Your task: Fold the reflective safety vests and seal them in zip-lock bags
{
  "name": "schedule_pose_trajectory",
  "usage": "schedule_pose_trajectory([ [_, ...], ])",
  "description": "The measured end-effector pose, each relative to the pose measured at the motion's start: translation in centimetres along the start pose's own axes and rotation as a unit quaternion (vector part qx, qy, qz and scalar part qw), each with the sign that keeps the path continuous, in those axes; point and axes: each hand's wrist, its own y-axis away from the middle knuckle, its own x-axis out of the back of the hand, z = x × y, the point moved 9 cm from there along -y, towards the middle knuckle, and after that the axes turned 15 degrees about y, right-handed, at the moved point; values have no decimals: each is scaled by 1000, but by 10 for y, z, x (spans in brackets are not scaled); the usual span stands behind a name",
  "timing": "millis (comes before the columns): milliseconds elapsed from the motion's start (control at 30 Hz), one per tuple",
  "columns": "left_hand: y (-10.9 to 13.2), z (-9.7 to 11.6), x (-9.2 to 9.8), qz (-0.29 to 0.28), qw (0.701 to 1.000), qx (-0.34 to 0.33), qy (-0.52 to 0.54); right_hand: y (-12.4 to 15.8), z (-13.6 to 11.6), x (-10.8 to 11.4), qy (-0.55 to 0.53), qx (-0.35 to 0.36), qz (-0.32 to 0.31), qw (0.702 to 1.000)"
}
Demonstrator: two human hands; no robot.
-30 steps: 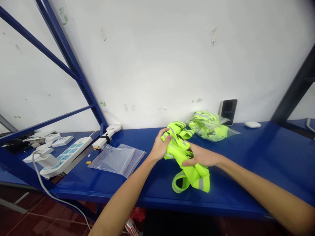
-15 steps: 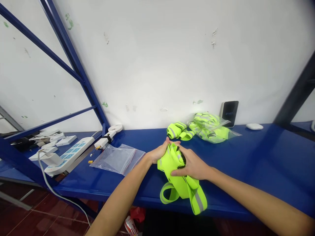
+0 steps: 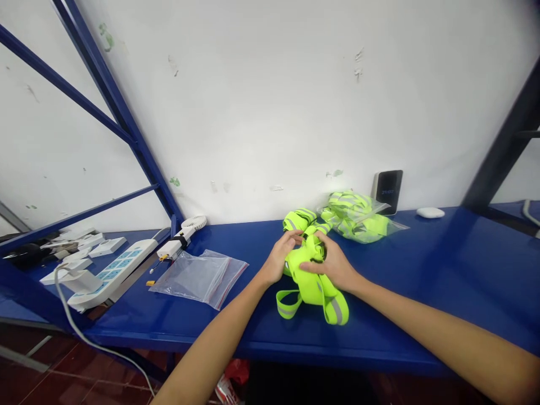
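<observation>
Between my hands is a bunched fluorescent yellow-green reflective strap harness (image 3: 310, 278) with grey stripes, its loose loops hanging toward the shelf's front. My right hand (image 3: 335, 261) wraps round its right side, thumb across the front. On the other side my left hand (image 3: 280, 259) grips its left edge with bent fingers, some of them hidden. Just behind lies a rolled reflective strap (image 3: 298, 219) of the same colour. Clear plastic bags (image 3: 352, 216) packed with more such straps rest against it on the right.
Flat clear zip bags (image 3: 202, 275) lie left of my hands on the blue shelf (image 3: 422, 292). Farther left are a white handheld fan (image 3: 194, 225) and a power strip (image 3: 113, 273). A phone-like device (image 3: 388, 191) leans on the wall near a white case (image 3: 430, 212).
My hands have moved the harness farther back, closer to the rolled strap. The hanging loops have lifted away from the shelf's front edge, and the bundle is more gathered.
</observation>
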Motion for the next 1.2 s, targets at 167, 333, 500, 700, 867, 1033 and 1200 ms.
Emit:
schedule_pose_trajectory([
  [167, 11, 13, -23, -82, 990, -35, -110, -5, 19, 20, 0, -68, 79, 995],
  [333, 10, 5, -23, -64, 991, 8, -118, -1, 22, 23, 20, -88, 106, 990],
  [500, 6, 9, -21, -74, 990, -5, -117, -3, 23, 10, 22, -89, 61, 994],
  [700, -5, 9, 33, 91, 993, -69, 12, -3, 30, -11, -271, -161, -46, 948],
  [867, 1, 3, 61, 201, 968, -94, 115, 9, 2, -36, -246, -89, -169, 950],
  [1033, 0, 4, 39, 135, 983, -94, 79, 5, -1, -14, -15, 18, -27, 999],
  [1200, -1, -6, 33, 117, 992, -30, -42, 0, -16, 25, 183, 145, 105, 967],
])
